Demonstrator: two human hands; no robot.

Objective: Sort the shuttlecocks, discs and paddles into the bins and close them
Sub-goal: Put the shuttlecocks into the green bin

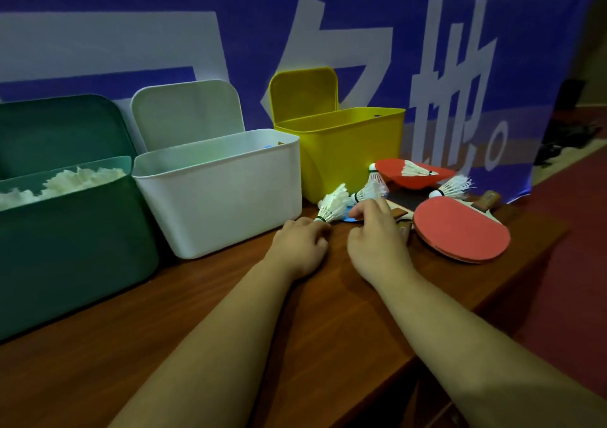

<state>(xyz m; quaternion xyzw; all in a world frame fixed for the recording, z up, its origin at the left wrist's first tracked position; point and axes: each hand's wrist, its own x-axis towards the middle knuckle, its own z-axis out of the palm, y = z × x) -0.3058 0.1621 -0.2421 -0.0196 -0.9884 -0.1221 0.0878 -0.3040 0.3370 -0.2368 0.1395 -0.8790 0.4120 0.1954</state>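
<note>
Forearms: two bare forearms are stretched from the near edge across the wooden table (203, 312) toward the pile at the far right.
Left hand (300, 247): the fingers are curled, and the cork of a shuttlecock (333, 205) is pinched at the fingertips.
Held shuttlecock: the long axis is tilted, with the cork low and toward the person and the white feather skirt fanned up and away to the right. A dark band is seen just above the cork. It is held just in front of the yellow bin, beside the right hand.
Right hand (377, 235): the knuckles are raised and the fingers bent down onto a blue disc (350, 219), of which only a sliver is seen. Whether it is gripped or merely touched cannot be told.
Red paddle (460, 227): laid flat to the right of the right hand, rubber face up, wooden handle pointed away to the right.
Red disc (391, 168): set behind the paddle, with a second shuttlecock (415, 168) laid on its side in it, cork to the right.
Loose shuttlecock (455, 187): laid between red disc and paddle, cork to the left, feathers to the right.
Green bin (75, 237): leftmost, lid raised, white feathers (82, 177) heaped inside.
White bin (223, 197): in the middle, lid raised.
Yellow bin (345, 154): rightmost, lid raised.
</note>
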